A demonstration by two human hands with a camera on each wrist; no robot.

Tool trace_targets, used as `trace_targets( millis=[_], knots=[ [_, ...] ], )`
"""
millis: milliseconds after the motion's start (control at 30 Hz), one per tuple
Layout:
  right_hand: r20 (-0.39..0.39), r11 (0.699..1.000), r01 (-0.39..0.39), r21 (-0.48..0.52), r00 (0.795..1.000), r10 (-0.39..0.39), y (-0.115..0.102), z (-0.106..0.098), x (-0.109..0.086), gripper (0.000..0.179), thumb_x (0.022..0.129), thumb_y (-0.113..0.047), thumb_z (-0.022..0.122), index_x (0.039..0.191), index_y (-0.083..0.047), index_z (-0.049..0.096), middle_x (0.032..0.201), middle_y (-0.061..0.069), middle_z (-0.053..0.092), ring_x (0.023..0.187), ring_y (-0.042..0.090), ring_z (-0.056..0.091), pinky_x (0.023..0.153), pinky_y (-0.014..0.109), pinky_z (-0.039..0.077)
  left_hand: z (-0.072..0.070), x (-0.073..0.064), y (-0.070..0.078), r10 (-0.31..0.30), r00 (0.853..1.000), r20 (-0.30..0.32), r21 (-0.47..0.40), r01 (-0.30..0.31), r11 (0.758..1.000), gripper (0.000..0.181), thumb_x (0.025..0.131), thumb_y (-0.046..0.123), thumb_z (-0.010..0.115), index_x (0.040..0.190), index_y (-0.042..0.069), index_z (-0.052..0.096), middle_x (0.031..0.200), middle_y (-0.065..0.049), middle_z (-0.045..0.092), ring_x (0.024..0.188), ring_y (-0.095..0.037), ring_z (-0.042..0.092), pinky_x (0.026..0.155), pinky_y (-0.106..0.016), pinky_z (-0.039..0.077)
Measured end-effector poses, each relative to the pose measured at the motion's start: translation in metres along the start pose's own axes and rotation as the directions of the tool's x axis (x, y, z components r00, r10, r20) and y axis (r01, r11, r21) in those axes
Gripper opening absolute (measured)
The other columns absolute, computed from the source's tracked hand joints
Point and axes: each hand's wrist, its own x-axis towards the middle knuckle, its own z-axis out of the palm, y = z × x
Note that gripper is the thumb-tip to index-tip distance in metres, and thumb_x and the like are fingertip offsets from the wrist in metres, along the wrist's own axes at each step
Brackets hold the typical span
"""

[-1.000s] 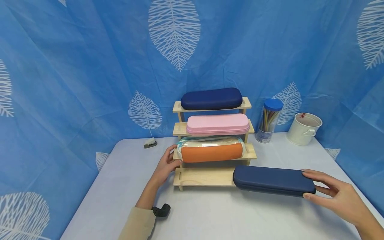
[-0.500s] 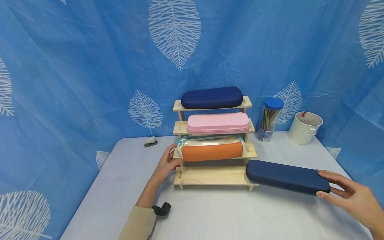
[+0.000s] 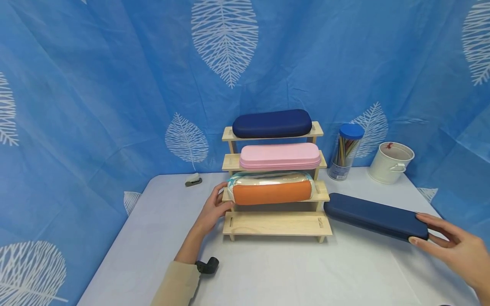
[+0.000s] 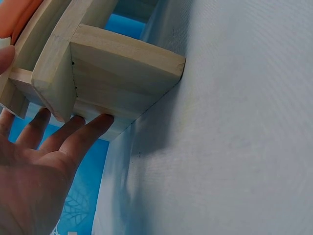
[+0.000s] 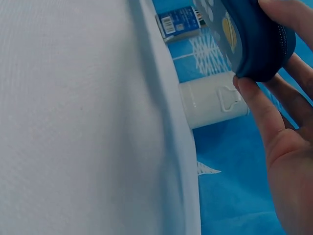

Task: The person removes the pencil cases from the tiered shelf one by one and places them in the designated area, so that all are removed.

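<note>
Case (image 3: 377, 216), navy, pinched by right hand (image 3: 457, 248), thumb and fingers on its end | left hand (image 3: 212, 209), fingers straight, touching wooden rack (image 3: 275, 223) | beyond right fingertips, blue-lidded jar (image 3: 346, 152), barcoded label (image 5: 177, 22), print unreadable

At my 11 o'clock, I see a stapler (image 3: 193, 181). At my 1 o'clock stands a blue-lidded jar (image 3: 339, 171); near it, towards 2 o'clock, a white bucket (image 3: 386, 168). Behind: a leaf-print curtain (image 3: 306, 55).
</note>
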Motion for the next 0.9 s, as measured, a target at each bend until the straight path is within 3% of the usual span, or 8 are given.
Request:
trace_targets(
  millis=[100, 167, 267, 333, 433, 500, 633, 900],
  knots=[
    [-0.002, 1.0, -0.016, -0.026, 1.0, 0.016, 0.001, 0.003, 0.004, 0.075, 0.082, -0.034, 0.077, 0.145, -0.011, 0.044, 0.15, 0.009, 0.034, 0.134, 0.009, 0.034, 0.069, 0.001, 0.038, 0.0, 0.0, -0.001, -0.004, 1.0, 0.001, 0.0, 0.004, 1.0, 0.065, 0.088, 0.025, 0.07, 0.142, 0.035, 0.036, 0.135, -0.002, 0.052, 0.112, -0.025, 0.057, 0.086, -0.045, 0.05],
    [-0.003, 0.999, -0.022, -0.036, 1.0, 0.022, 0.001, 0.005, 0.008, 0.076, 0.082, -0.037, 0.077, 0.144, -0.008, 0.044, 0.148, 0.01, 0.036, 0.123, -0.005, 0.039, 0.067, 0.001, 0.039, 0.001, 0.001, -0.001, -0.005, 1.0, 0.0, -0.002, 0.005, 1.0, 0.065, 0.088, 0.025, 0.07, 0.142, 0.036, 0.036, 0.135, -0.002, 0.053, 0.113, -0.025, 0.057, 0.086, -0.045, 0.05],
    [0.004, 0.999, -0.027, -0.038, 1.0, 0.027, 0.002, 0.007, 0.015, 0.078, 0.081, -0.039, 0.077, 0.141, -0.002, 0.046, 0.143, 0.016, 0.039, 0.102, -0.013, 0.044, 0.065, 0.003, 0.042, 0.001, 0.001, -0.001, -0.006, 1.0, 0.001, -0.007, 0.006, 1.0, 0.065, 0.088, 0.025, 0.07, 0.142, 0.036, 0.036, 0.135, -0.002, 0.053, 0.112, -0.025, 0.058, 0.086, -0.045, 0.049],
    [0.005, 0.998, -0.039, -0.047, 0.999, 0.039, 0.003, 0.008, 0.018, 0.079, 0.08, -0.04, 0.078, 0.14, -0.001, 0.047, 0.14, 0.018, 0.04, 0.1, -0.007, 0.05, 0.063, 0.004, 0.043, 0.001, 0.001, -0.001, -0.004, 1.0, 0.003, -0.009, 0.004, 1.0, 0.065, 0.088, 0.025, 0.07, 0.143, 0.036, 0.036, 0.135, -0.003, 0.052, 0.112, -0.026, 0.058, 0.087, -0.045, 0.049],
    [-0.004, 0.996, -0.065, -0.068, 0.998, 0.064, 0.004, 0.011, 0.023, 0.081, 0.079, -0.042, 0.077, 0.14, 0.001, 0.046, 0.142, 0.022, 0.04, 0.111, 0.017, 0.057, 0.061, 0.006, 0.044, 0.001, 0.0, 0.0, -0.004, 1.0, 0.006, -0.008, 0.004, 1.0, 0.065, 0.088, 0.024, 0.07, 0.143, 0.034, 0.035, 0.136, -0.003, 0.052, 0.112, -0.026, 0.057, 0.087, -0.046, 0.049],
    [-0.003, 0.993, -0.092, -0.08, 0.996, 0.092, 0.005, 0.012, 0.026, 0.084, 0.079, -0.045, 0.077, 0.141, 0.001, 0.044, 0.144, 0.026, 0.036, 0.118, 0.038, 0.052, 0.059, 0.009, 0.046, 0.001, 0.0, 0.0, -0.003, 1.0, 0.006, -0.007, 0.003, 1.0, 0.065, 0.088, 0.023, 0.069, 0.143, 0.034, 0.036, 0.136, -0.003, 0.052, 0.112, -0.026, 0.057, 0.088, -0.047, 0.049],
    [0.027, 0.986, -0.141, -0.09, 0.989, 0.144, 0.004, 0.012, 0.034, 0.093, 0.078, -0.051, 0.075, 0.143, 0.004, 0.04, 0.146, 0.031, 0.03, 0.113, 0.054, 0.048, 0.052, 0.024, 0.052, 0.001, 0.0, 0.001, 0.003, 1.0, 0.006, -0.012, -0.003, 1.0, 0.064, 0.088, 0.023, 0.069, 0.142, 0.035, 0.036, 0.136, -0.002, 0.052, 0.113, -0.025, 0.058, 0.087, -0.046, 0.049],
    [0.051, 0.981, -0.169, -0.098, 0.983, 0.175, 0.001, 0.012, 0.044, 0.093, 0.077, -0.053, 0.075, 0.142, 0.005, 0.04, 0.144, 0.034, 0.03, 0.112, 0.059, 0.044, 0.057, 0.044, 0.053, 0.0, 0.001, -0.001, 0.008, 1.0, 0.009, -0.017, -0.008, 1.0, 0.066, 0.088, 0.022, 0.07, 0.143, 0.035, 0.036, 0.135, -0.003, 0.052, 0.112, -0.026, 0.058, 0.086, -0.045, 0.05]
  ],
)
